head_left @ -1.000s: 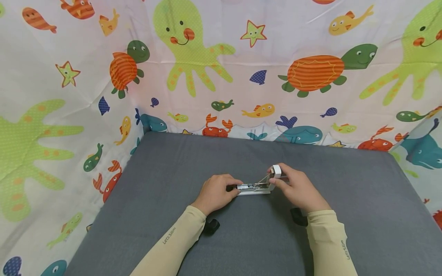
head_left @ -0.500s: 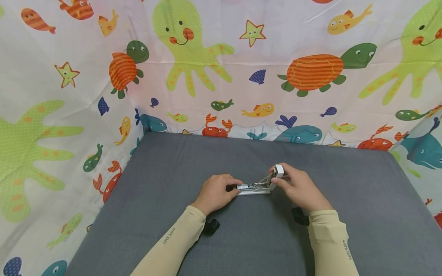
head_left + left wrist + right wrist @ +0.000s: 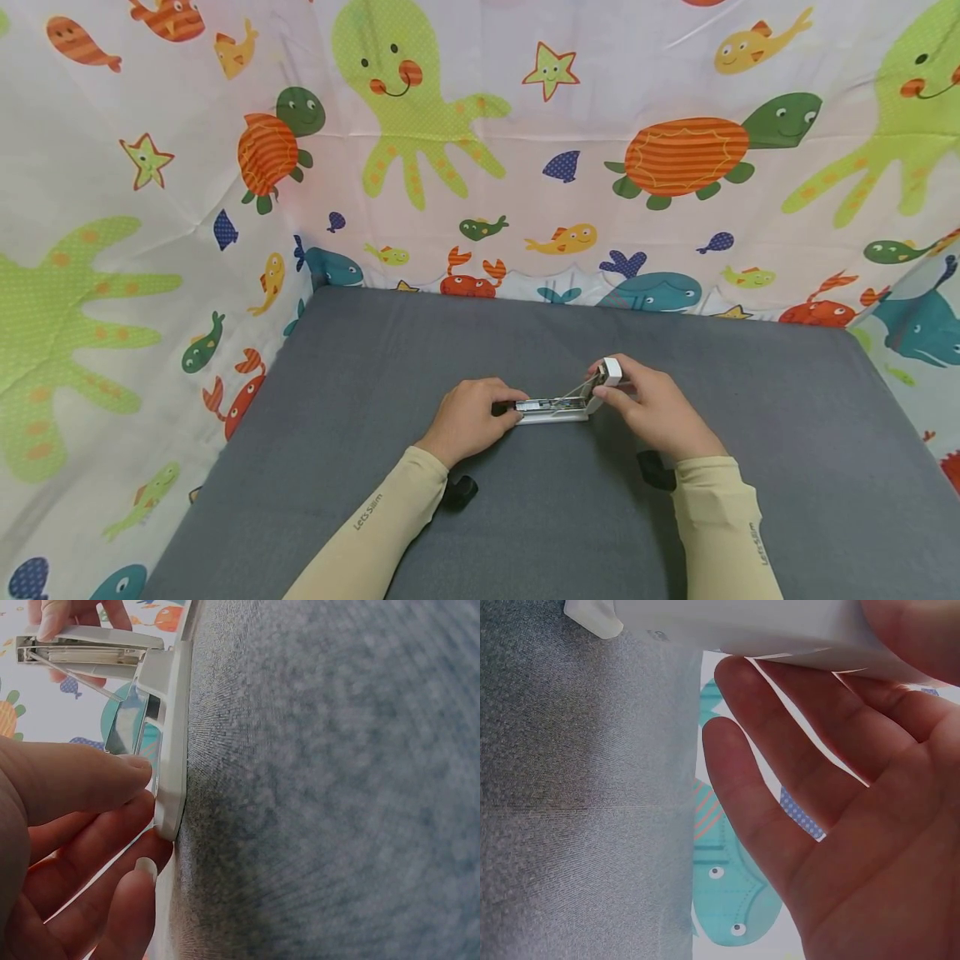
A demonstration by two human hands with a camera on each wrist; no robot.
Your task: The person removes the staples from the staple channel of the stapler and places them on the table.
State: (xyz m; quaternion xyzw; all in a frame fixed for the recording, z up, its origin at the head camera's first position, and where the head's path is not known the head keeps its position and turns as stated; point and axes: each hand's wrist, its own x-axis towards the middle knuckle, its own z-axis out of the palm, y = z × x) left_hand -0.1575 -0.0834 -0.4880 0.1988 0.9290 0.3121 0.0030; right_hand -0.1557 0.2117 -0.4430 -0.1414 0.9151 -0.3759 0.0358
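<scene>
Stapler [image 3: 553, 419]: left hand [image 3: 468, 415] pinches one end, right hand [image 3: 656, 415] grips raised cover [image 3: 613, 372]; magazine [image 3: 538, 406] between fingers [image 3: 97, 847], its load we cannot tell.

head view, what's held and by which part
An opened white-and-metal stapler: right hand holds its raised top arm, left hand the end opposite its hinge.

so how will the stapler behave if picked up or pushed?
Picked up, the stapler may swing at its lid, which stands wide open. The thin rod angling off the lid looks easily bent. Pushed, it would probably slide, not roll: its flat base lies along the cloth.
</scene>
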